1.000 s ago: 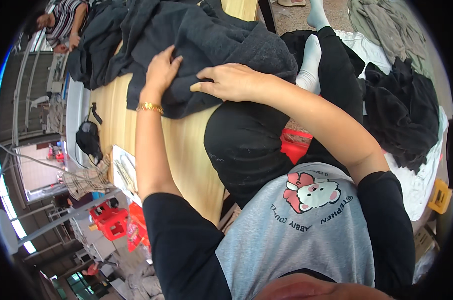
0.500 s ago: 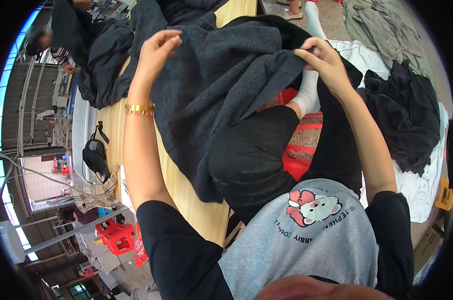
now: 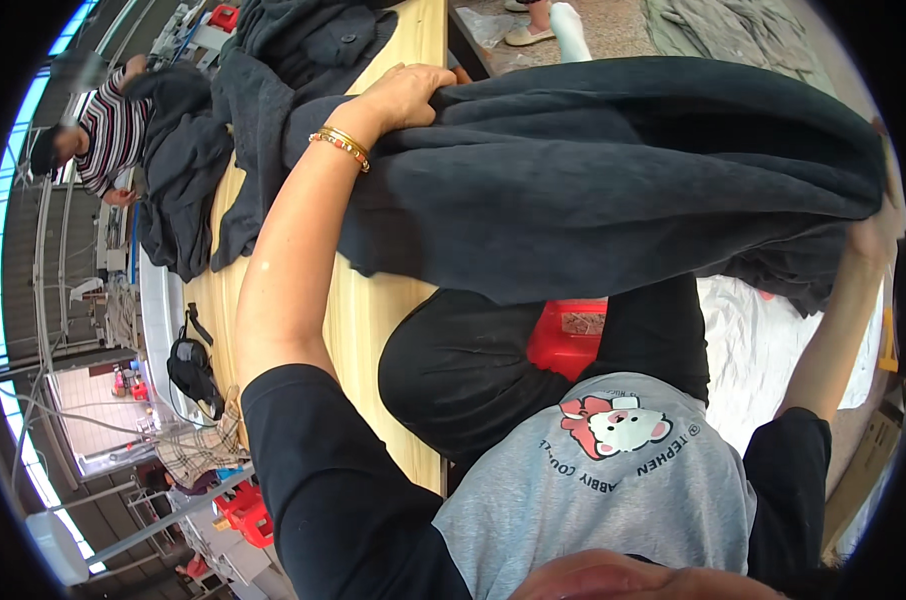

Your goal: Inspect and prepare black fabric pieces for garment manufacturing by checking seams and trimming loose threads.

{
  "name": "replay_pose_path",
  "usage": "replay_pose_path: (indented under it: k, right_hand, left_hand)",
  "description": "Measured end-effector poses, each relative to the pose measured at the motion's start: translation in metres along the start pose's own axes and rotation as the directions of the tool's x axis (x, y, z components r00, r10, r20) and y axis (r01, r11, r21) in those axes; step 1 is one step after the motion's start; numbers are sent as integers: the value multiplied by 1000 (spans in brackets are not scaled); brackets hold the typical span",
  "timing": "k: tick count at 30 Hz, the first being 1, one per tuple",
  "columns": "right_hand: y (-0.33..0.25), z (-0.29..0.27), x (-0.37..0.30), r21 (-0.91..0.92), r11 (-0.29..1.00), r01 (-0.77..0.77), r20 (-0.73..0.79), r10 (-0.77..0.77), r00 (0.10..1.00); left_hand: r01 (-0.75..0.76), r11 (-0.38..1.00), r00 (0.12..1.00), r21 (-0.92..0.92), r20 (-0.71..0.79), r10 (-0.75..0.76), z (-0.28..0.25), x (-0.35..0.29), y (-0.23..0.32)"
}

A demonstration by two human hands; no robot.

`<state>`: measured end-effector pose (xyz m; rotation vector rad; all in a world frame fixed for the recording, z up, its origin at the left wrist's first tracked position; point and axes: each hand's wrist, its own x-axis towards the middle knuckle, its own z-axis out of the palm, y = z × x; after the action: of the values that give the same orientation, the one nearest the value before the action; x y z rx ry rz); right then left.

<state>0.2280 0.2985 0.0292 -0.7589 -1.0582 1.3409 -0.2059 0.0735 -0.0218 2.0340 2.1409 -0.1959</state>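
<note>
Charcoal cloth, aloft, between left hand and right hand

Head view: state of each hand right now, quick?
Left hand: closed, holding the dark grey cloth.
Right hand: closed, holding the cloth's right end; partly hidden.

Left hand: back turned up toward the view, fingers bent over and closed in a grip, tips pointing right
Left wrist: nearly in line with the forearm, no sharp bend
Left forearm: bare, slanting up and rightward from the elbow
Right hand: raised at the far right, closed in a grip, fingers partly hidden and blurred
Right forearm: bare, rising and leaning outward
Both arms: reaching forward, hands well apart, the left farther up
</note>
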Motion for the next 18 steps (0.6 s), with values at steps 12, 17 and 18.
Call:
replay_pose_path:
  k: [12,17,18]
  right_hand:
    - [29,-179,60,-569,809,145,550,244,799]
    - [91,-183,35,-778,623,80,474,499,725]
    - [104,-188,37,-780,625,28,444,522,728]
  left_hand:
    - [116,896,983,429,-181,-40,-85,22,67]
    - [325,922,844,210,-504,-183,-108,-4,39]
    - [340,924,823,173,-530,-204,-108,-8,31]
